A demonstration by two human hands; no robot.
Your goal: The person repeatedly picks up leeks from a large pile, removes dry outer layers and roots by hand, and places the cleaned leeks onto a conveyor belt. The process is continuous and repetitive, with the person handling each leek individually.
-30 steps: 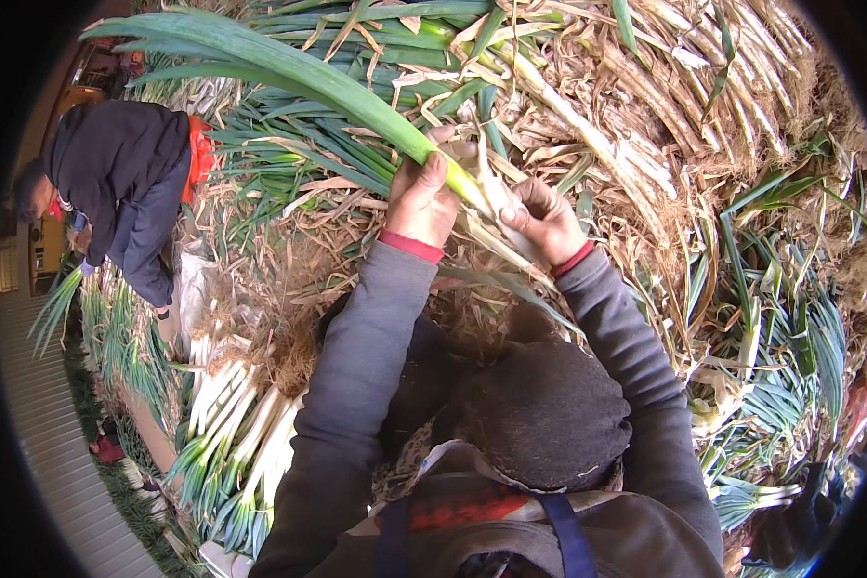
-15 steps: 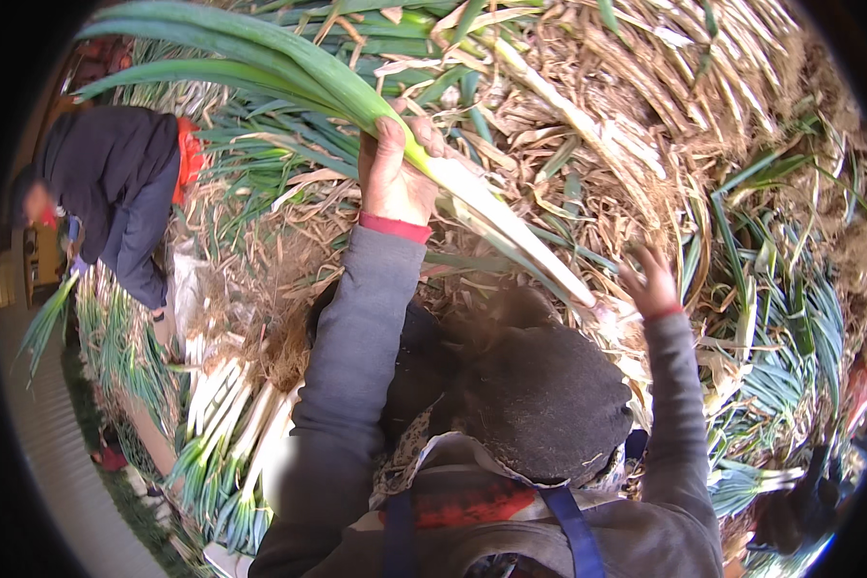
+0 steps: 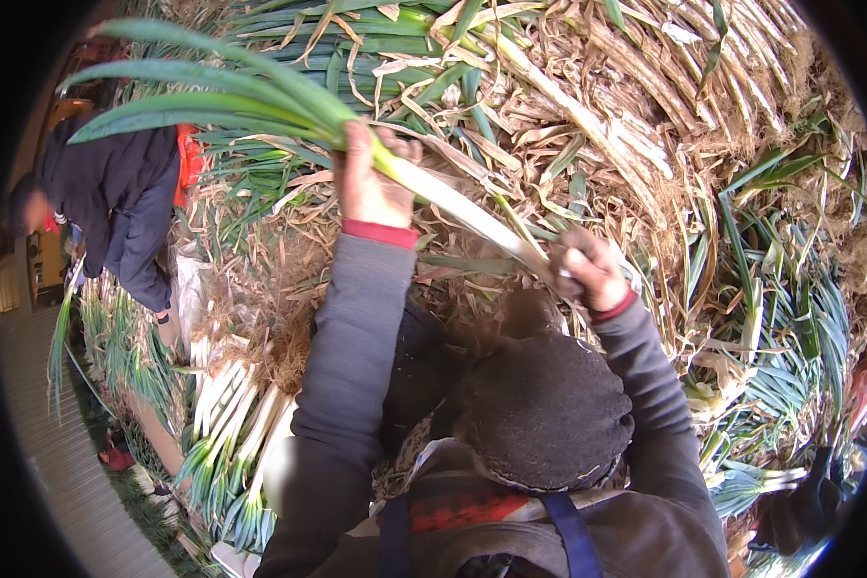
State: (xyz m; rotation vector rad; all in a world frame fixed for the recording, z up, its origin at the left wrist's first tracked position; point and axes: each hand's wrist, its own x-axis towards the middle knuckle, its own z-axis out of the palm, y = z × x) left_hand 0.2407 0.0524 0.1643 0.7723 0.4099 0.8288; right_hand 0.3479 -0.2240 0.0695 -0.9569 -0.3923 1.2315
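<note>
A long green onion [image 3: 458, 210] slants across the middle of the head view, green leaves to the upper left and white stalk toward the lower right. My left hand [image 3: 374, 183] is closed round it where the green turns to white. Around its lower white end my right hand [image 3: 588, 268] is closed, hiding the root tip. A thin yellowish strip of leaf [image 3: 515, 217] stands off the stalk close to my right hand. Dry husks [image 3: 299, 241] lie beneath.
Untrimmed green onions with dry leaves [image 3: 636, 77] are heaped ahead. Cleaned white stalks [image 3: 226, 400] lie in a bundle at left. More green onions [image 3: 795, 366] are piled at right. A person in dark clothes [image 3: 116, 193] bends over at far left, holding a green onion.
My right hand has moved left from beside the root end and closed on the stalk's lower end. My left hand has shifted slightly left and down with the green onion.
</note>
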